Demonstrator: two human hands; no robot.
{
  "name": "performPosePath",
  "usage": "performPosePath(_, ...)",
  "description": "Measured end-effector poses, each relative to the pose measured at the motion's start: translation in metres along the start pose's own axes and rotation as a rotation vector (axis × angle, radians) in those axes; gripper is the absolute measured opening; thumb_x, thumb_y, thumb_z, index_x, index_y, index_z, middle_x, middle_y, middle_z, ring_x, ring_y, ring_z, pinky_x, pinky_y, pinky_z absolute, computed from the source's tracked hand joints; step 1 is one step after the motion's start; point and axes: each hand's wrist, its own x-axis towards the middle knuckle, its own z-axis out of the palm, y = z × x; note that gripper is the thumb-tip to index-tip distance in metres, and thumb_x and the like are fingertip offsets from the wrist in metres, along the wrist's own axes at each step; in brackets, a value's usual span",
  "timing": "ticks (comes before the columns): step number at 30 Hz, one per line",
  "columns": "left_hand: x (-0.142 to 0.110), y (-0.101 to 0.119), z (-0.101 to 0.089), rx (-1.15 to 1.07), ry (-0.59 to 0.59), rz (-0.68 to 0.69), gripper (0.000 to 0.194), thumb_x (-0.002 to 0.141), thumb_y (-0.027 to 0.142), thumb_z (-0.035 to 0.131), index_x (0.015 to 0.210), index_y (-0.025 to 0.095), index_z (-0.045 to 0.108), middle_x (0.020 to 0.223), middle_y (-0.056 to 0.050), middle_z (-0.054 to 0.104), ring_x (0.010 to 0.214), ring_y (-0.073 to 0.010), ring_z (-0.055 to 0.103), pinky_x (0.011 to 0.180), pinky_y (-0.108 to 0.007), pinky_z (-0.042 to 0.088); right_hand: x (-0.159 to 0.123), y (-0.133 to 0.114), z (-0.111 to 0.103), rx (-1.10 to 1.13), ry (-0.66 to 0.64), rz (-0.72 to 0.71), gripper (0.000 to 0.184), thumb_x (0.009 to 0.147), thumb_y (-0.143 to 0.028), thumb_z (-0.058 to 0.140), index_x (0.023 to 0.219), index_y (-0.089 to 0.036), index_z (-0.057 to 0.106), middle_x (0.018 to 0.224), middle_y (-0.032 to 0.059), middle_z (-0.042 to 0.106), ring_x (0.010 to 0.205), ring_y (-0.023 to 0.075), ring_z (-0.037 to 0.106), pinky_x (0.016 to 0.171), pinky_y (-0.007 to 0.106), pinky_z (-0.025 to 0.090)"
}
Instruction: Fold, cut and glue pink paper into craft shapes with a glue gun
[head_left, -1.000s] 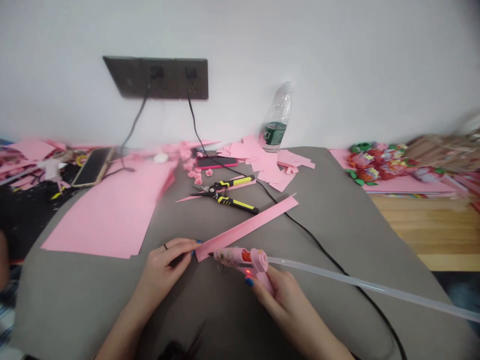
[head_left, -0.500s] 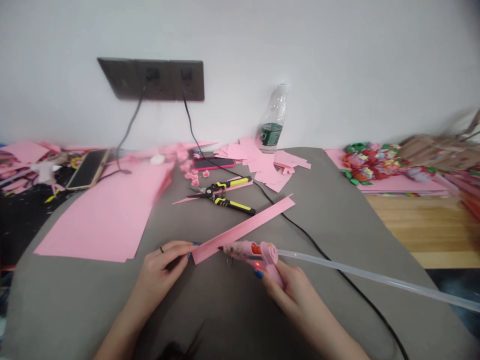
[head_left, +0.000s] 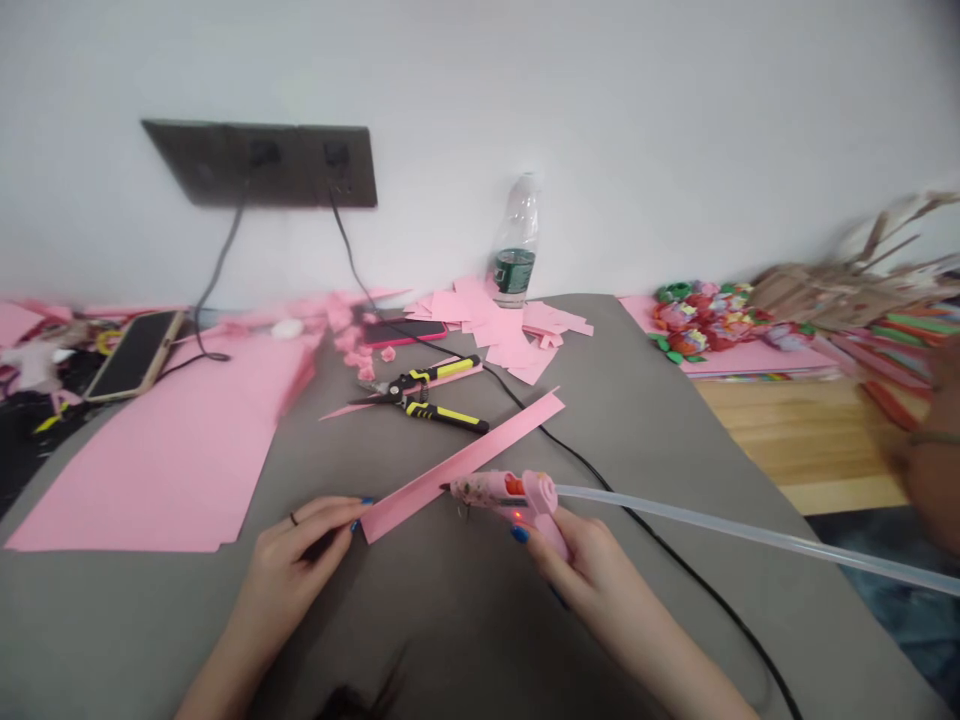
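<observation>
A home craft space, white wall (head_left: 600, 100), dark wall sockets (head_left: 259, 163), wooden floor (head_left: 795, 440), paper flowers (head_left: 694, 320)

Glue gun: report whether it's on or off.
On, it appears: a small red light glows on the glue gun held in the right hand.

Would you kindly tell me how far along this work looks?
Done: small pink paper rosettes and a pile of cut pieces. In hand: the right hand holds a pink glue gun at a pink paper strip, which the left hand touches. Left: large pink sheets appear whole.
</observation>
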Motion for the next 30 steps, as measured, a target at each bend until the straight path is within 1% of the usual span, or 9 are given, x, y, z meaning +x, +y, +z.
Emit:
performPosePath(6,0.003,0.002,-0.002,0.029,-0.003,0.015,0.018,0.091,0.018,0.061,0.097,0.024,0.077,0.091,0.001,0.081,0.082,-0.0123,0.078,0.078,-0.016,0.061,0.0,0.001,-0.005,0.007,-0.013,0.004,0.038,0.098,-0.048,0.04,0.068,-0.025,0.035,0.062,-0.0055,0.029,0.056,0.0123,0.025,0.049,0.026,0.021)
performPosePath(10,0.003,0.0,-0.002,0.037,-0.002,0.023,0.018,0.091,0.019,0.061,0.097,0.023,0.077,0.091,0.0,0.081,0.083,-0.0132,0.078,0.077,-0.017,0.061,0.001,0.001,-0.008,-0.021,0.019,-0.017,0.037,0.097,-0.046,0.042,0.068,-0.025,0.036,0.061,-0.0057,0.029,0.055,0.0123,0.025,0.05,0.027,0.02)
performPosePath(15,-0.001,-0.005,-0.001,0.049,-0.009,0.026,0.017,0.092,0.021,0.062,0.099,0.025,0.077,0.093,0.001,0.08,0.085,-0.0122,0.078,0.08,-0.016,0.06,0.002,0.003,-0.013,-0.03,0.011,0.009,0.037,0.098,-0.048,0.04,0.069,-0.024,0.038,0.063,-0.0054,0.031,0.056,0.0126,0.026,0.051,0.026,0.022)
performPosePath(21,-0.001,-0.005,0.0,0.049,-0.008,0.015,0.017,0.093,0.023,0.061,0.098,0.025,0.077,0.092,0.001,0.08,0.083,-0.0132,0.078,0.077,-0.017,0.061,0.002,0.005,-0.017,-0.035,0.012,0.026,0.039,0.098,-0.05,0.039,0.068,-0.025,0.035,0.062,-0.0056,0.029,0.055,0.0124,0.025,0.05,0.026,0.022)
performPosePath(27,0.003,-0.002,-0.001,0.059,0.005,0.034,0.017,0.093,0.023,0.061,0.097,0.024,0.077,0.09,0.001,0.081,0.081,-0.0117,0.078,0.078,-0.014,0.06,0.004,0.01,-0.024,-0.077,0.084,0.021,0.041,0.096,-0.051,0.04,0.064,-0.026,0.033,0.059,-0.0061,0.025,0.053,0.012,0.024,0.048,0.027,0.019)
performPosePath(30,0.003,-0.001,-0.001,0.07,0.014,0.045,0.016,0.093,0.024,0.061,0.096,0.024,0.077,0.09,0.001,0.081,0.081,-0.0113,0.078,0.078,-0.014,0.06,0.004,0.013,-0.029,-0.088,0.095,0.049,0.044,0.096,-0.055,0.038,0.064,-0.026,0.032,0.058,-0.0062,0.025,0.052,0.0119,0.024,0.047,0.026,0.019)
